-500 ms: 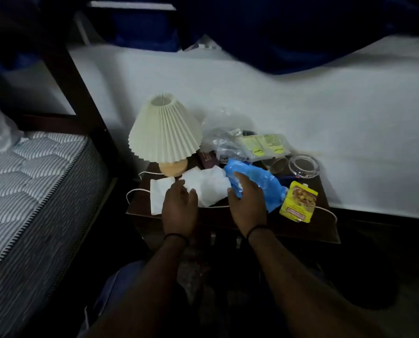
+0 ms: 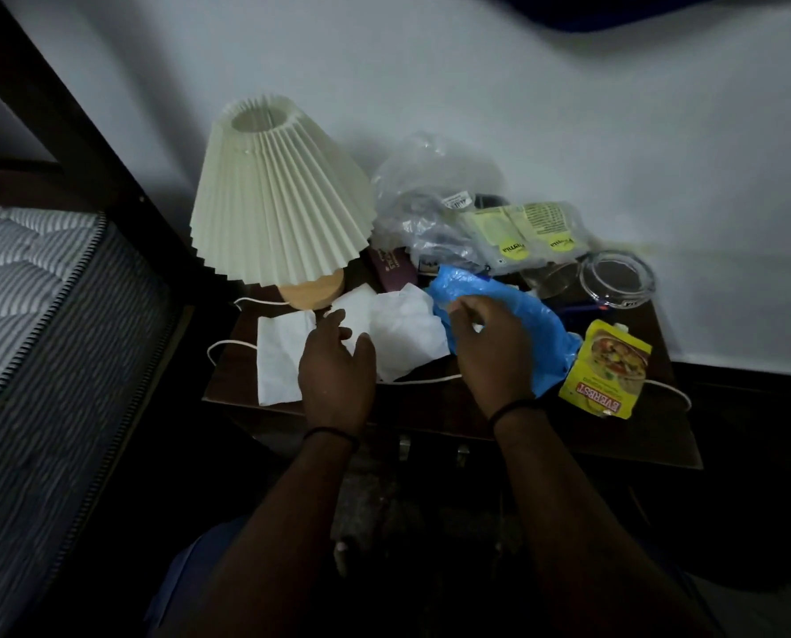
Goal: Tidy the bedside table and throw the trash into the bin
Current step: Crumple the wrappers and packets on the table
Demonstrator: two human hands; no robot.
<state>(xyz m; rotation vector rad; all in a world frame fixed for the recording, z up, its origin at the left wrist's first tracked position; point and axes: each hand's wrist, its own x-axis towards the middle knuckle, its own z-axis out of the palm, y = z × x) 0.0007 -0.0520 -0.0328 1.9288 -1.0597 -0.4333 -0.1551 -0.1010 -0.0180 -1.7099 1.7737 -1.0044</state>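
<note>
My right hand [image 2: 490, 356] covers the crumpled blue plastic bag's [image 2: 536, 324] middle. Dark maroon booklet [image 2: 391, 269] half hidden under clear plastic wrappers [image 2: 430, 223]; its print is unreadable. Grip unclear.

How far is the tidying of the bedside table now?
Nothing looks done yet. The right hand grips the blue plastic bag; the left hand rests open on the white tissues. Still on the table: the yellow sachet, clear bags and glass ashtray. No bin is visible.

lampshade [image 2: 279, 195]: pleated cloth, matt | bag [image 2: 504, 329]: glossy blue plastic | table [image 2: 651, 435]: dark wood
</note>
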